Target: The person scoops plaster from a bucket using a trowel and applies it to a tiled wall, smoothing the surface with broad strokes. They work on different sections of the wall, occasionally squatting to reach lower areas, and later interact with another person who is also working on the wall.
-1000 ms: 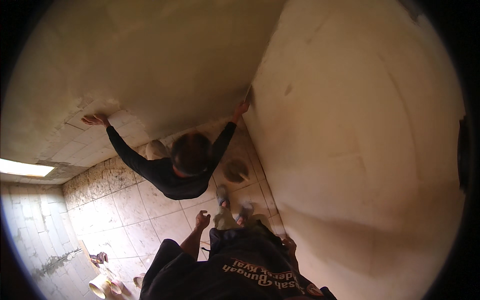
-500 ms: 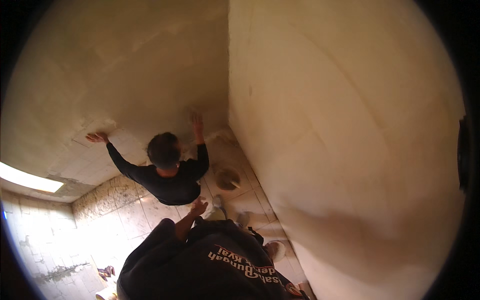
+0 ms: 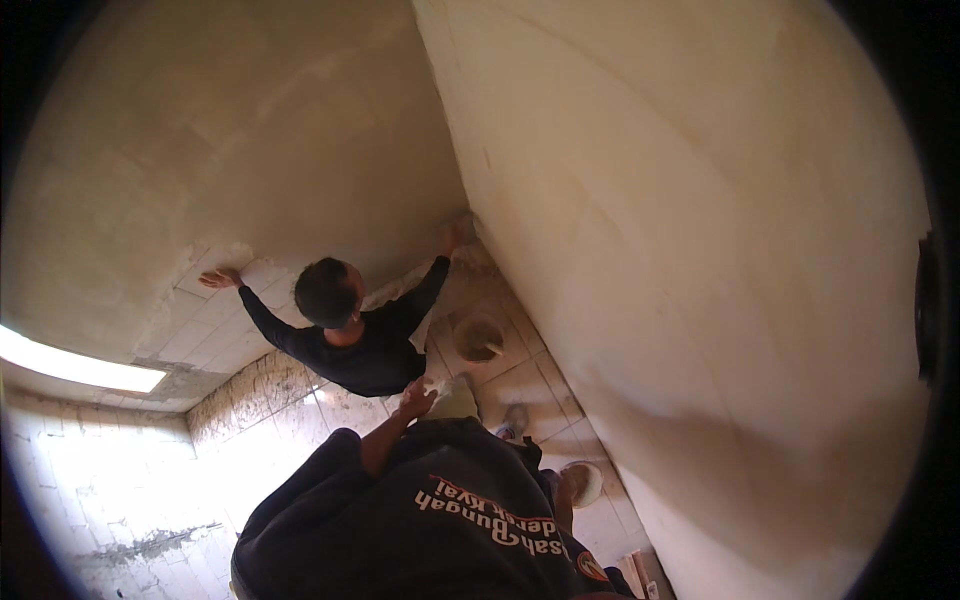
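My left hand (image 3: 418, 399) reaches forward from a black sleeve, its fingers apart and nothing visible in them. It appears just behind a co-worker (image 3: 375, 350) in a black top; I cannot tell whether it touches that person. My right arm (image 3: 566, 502) hangs low at my side, mostly covered by my black shirt (image 3: 420, 530). Beside it is a round pale container (image 3: 584, 484), and the fingers of that hand do not show clearly. The co-worker faces the plastered wall (image 3: 300, 150), one palm flat on it at the left, the other hand blurred near the corner.
A round bucket (image 3: 478, 338) with a stick-like handle stands on the tiled floor (image 3: 535, 385). A long smooth wall (image 3: 700, 300) closes the right side. Bright light comes from an opening (image 3: 80, 360) at left. Reddish flat pieces (image 3: 638, 575) lie by the right wall's foot.
My view has shifted and tilted slightly. The co-worker's right hand has swept outward to the right, toward the corner. The co-worker's left palm remains on the wall.
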Motion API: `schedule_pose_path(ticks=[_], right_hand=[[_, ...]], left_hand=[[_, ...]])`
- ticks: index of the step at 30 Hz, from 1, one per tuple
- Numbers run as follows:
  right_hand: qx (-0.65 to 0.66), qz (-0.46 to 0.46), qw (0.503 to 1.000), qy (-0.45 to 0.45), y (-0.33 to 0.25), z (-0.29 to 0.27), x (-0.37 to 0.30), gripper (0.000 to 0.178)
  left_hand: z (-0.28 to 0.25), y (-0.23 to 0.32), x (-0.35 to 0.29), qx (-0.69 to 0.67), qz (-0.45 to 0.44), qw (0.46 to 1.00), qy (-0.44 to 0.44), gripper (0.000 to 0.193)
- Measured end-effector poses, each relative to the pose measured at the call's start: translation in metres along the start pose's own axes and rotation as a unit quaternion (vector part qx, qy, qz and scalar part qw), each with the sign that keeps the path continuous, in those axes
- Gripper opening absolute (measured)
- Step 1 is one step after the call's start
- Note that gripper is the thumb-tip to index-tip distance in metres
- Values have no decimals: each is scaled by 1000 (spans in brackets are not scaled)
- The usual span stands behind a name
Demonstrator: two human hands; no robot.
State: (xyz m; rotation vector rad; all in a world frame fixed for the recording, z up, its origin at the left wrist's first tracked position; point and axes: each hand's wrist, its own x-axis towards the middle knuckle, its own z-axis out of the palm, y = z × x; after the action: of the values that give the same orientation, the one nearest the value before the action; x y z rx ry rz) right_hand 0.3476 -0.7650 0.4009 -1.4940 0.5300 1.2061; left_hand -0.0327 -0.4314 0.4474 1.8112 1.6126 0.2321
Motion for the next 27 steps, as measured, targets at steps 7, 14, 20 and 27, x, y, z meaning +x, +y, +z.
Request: schedule_pose_path(ticks=[7,14,20,27], right_hand=[[5,-9,999,-47,-7,-1,17,49],[-63,16,996,-68,-6,15,35,42],[-285,14,953,-105,9,0,41,44],[-3,132,989,-60,26,-28,67,49]], left_hand=[[9,-37,-48,5,-94,996,3,43],[17,-48,-37,5,1,1000,-5,48],[22,-51,-58,-23,13,1000,15,49],[7,-32,-69,0,-32,999,17,50]])
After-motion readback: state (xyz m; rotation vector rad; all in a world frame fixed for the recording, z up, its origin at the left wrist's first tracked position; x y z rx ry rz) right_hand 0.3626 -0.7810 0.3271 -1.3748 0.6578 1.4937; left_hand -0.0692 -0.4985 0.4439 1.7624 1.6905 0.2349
